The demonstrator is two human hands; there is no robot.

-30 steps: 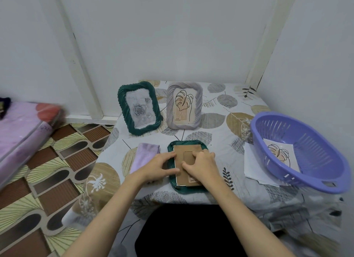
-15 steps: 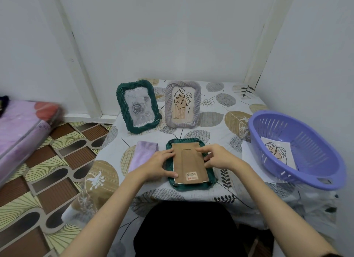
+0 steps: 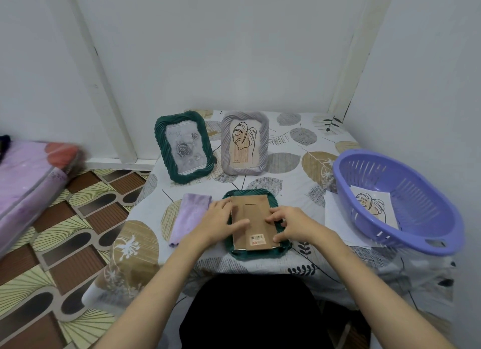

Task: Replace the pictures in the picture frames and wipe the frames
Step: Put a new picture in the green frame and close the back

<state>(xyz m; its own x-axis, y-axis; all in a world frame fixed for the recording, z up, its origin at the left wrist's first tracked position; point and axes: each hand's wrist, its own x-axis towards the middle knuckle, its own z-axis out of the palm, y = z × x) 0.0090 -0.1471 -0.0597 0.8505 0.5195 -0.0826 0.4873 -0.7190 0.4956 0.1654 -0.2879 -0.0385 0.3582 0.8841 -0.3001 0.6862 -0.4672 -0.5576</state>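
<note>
Dark green picture frame [image 3: 256, 253] lies face down at the near edge of the table [image 3: 294, 171], roughly mid-width, with its brown cardboard backing board [image 3: 253, 218] up; a barcode sticker [image 3: 257, 238] sits near the board's near end. Left hand [image 3: 217, 225] rests on the frame's left side, fingers loosely extended, thumb lying across the backing board; it grips nothing. Right hand [image 3: 289, 225] is on the frame's right side, fingers curled at the board's right edge and thumb at its near right corner; whether it pinches the board or just presses it can't be told. Folded lilac cloth [image 3: 191, 217] lies just left of the frame, partly under the left wrist. Toward the far edge stand two upright frames: a green frame [image 3: 183, 146] holding a grey rose picture on the left, a grey frame [image 3: 244, 143] holding a leaf line-drawing just right of it, close but apart. Purple slotted plastic basket [image 3: 398, 200] sits at the right edge against the wall; inside it lies one leaf print [image 3: 374, 205], flat on the bottom. White paper sheet [image 3: 335, 218] lies on the table, tucked partly under the basket's left side. Table is covered by a leaf-pattern tablecloth [image 3: 286, 163].
</note>
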